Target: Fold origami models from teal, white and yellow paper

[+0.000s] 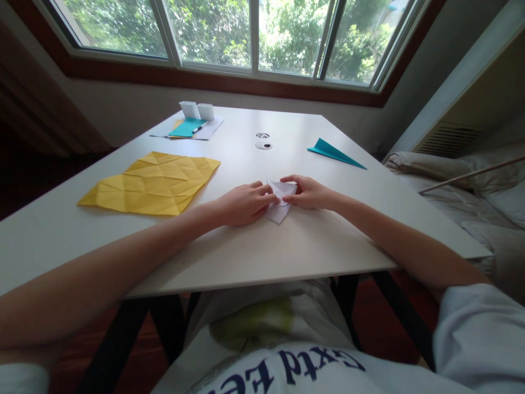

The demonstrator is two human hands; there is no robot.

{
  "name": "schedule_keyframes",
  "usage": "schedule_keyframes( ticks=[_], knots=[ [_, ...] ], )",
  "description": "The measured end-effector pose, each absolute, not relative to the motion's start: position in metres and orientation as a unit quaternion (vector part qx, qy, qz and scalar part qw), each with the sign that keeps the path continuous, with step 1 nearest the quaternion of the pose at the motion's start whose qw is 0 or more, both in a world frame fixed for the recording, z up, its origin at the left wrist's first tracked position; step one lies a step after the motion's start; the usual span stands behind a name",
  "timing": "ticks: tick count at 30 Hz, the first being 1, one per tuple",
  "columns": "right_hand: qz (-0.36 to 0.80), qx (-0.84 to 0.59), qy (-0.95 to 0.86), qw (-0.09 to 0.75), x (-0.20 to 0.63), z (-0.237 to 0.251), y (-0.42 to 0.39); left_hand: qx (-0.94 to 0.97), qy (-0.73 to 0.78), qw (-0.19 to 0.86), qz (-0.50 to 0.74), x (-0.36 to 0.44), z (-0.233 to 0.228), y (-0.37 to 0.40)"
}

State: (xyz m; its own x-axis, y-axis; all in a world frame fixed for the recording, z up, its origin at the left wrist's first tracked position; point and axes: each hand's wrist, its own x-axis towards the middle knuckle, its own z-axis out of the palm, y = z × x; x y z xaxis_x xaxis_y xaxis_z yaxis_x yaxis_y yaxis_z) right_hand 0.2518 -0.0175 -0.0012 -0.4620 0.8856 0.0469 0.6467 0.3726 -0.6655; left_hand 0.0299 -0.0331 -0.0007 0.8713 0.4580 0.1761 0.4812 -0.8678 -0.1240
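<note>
A small piece of folded white paper [280, 214] lies on the white table in front of me, with one pointed corner toward me. My left hand [248, 203] rests at its left side, fingers bent and pressing on the paper. From the right, my right hand [307, 192] pinches the paper's right edge between thumb and fingers. Parts of the folds are hidden under the fingertips of both hands.
Left of my hands lies a creased yellow paper sheet [153, 185]. A teal paper plane [334, 152] sits at the right. Farther back are teal paper [186, 127], a pen [199, 127] and two white box-like objects [205, 112]. Round fittings [263, 145] mark the white table [246, 257].
</note>
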Motion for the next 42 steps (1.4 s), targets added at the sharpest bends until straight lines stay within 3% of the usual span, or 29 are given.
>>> schedule_keyframes(
  ticks=[4, 8, 13, 18, 24, 28, 31, 38, 42],
  knots=[
    [0.258, -0.484, -0.810, 0.207, 0.251, 0.001, -0.020, -0.958, -0.268, 0.045, -0.097, 0.031, -0.003, -0.033],
    [0.258, -0.478, -0.808, 0.229, 0.252, 0.000, -0.019, -0.908, -0.365, -0.025, -0.204, 0.032, -0.011, -0.027],
    [0.302, -0.472, -0.789, 0.254, 0.254, -0.002, -0.015, -0.821, -0.453, -0.213, -0.275, 0.029, -0.016, -0.015],
    [0.339, -0.426, -0.785, 0.295, 0.256, -0.005, -0.010, -0.716, -0.475, -0.354, -0.370, 0.030, -0.010, -0.013],
    [0.324, -0.406, -0.787, 0.333, 0.255, -0.003, -0.010, -0.675, -0.429, -0.455, -0.392, 0.030, -0.004, -0.013],
    [0.290, -0.403, -0.772, 0.395, 0.254, 0.005, -0.014, -0.681, -0.398, -0.440, -0.429, 0.033, 0.001, -0.014],
    [0.193, -0.412, -0.791, 0.409, 0.255, 0.013, -0.021, -0.701, -0.365, -0.401, -0.463, 0.035, 0.005, -0.017],
    [0.045, -0.298, -0.911, 0.281, 0.261, 0.020, -0.030, -0.869, -0.313, -0.117, -0.366, 0.022, 0.014, -0.022],
    [-0.002, -0.254, -0.942, 0.219, 0.264, 0.013, -0.024, -0.930, -0.254, -0.033, -0.264, 0.014, 0.011, -0.016]
  ],
)
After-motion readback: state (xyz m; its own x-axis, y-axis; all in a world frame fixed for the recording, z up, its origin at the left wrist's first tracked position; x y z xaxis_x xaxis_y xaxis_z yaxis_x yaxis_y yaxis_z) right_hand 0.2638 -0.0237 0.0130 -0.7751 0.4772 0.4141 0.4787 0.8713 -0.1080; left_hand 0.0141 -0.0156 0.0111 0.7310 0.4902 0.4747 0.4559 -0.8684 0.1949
